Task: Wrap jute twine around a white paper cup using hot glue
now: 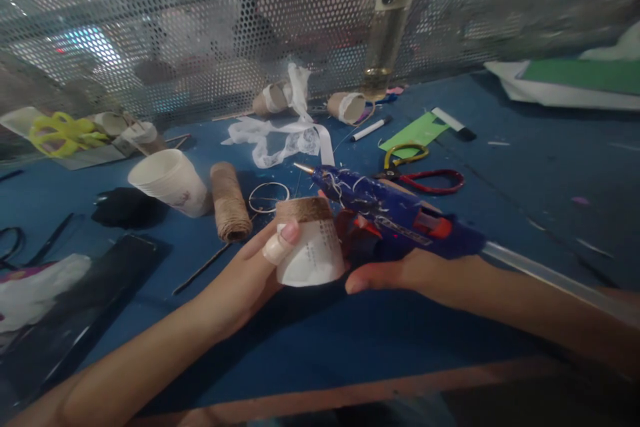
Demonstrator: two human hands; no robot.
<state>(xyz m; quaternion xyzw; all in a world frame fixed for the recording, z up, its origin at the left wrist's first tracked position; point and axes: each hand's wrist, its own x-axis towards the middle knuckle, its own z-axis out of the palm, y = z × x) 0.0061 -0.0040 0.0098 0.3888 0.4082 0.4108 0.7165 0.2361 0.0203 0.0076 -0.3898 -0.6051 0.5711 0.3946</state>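
The left hand (257, 263) grips a white paper cup (313, 257) with a brown string band (300, 209) over the blue counter (280, 347), likely so it won't wobble, while the right hand (417, 272) holds a blue plastic glue gun (385, 210) beside it.

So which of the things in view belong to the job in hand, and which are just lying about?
Seem part of the job:
cup, in the left hand
glue gun, in the right hand
twine roll, matching the cup's band

Probably just lying about, untouched:
markers
green paper
yellow scissors
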